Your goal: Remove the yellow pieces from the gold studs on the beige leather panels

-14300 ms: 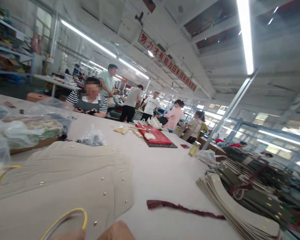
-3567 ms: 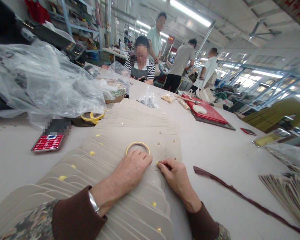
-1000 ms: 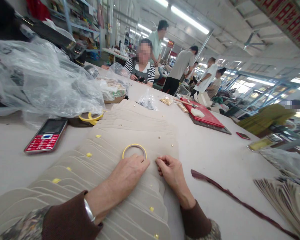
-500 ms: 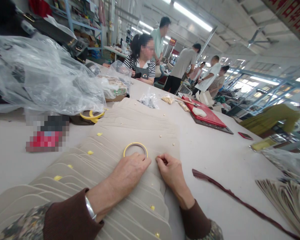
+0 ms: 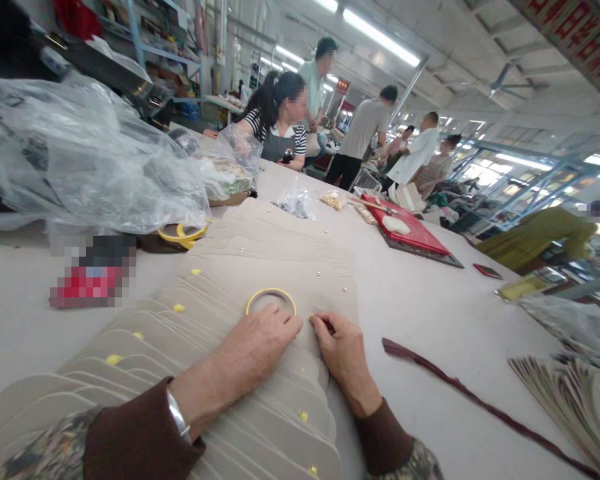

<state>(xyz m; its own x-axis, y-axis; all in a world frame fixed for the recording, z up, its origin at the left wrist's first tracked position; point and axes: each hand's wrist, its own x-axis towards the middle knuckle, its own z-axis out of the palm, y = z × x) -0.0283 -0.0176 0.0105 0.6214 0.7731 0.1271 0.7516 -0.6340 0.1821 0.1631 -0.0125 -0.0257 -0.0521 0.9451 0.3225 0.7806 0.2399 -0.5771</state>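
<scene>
Your left hand (image 5: 260,347) lies on the fanned stack of beige pieces (image 5: 275,257), its grip curled over the near rim of the yellow tape roll (image 5: 270,291), which lies flat on the top piece. Just beside it, your right hand (image 5: 343,350) has its grip pinched tight, thumb against forefinger, pressing on the same piece; whatever is between them is too small to make out. A dark red strip (image 5: 455,383) lies on the counter (image 5: 430,307) to your right, apart from both hands.
</scene>
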